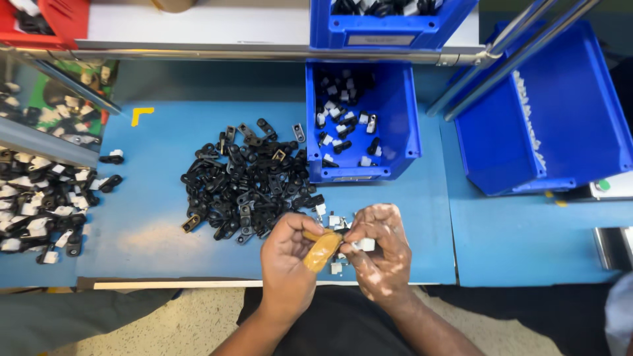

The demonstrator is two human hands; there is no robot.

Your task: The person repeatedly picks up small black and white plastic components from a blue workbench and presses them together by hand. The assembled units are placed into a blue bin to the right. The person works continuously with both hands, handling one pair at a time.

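My left hand (288, 254) and right hand (379, 254) are both bare, with no gloves, rings or watch on them. A tan rubber finger cot (322, 250) covers my left thumb, smooth and slightly shiny. My forearms are bare as far as they show, with no sleeves reaching down to the wrists. Below them I wear dark, plain clothing (336, 326) over my lap.
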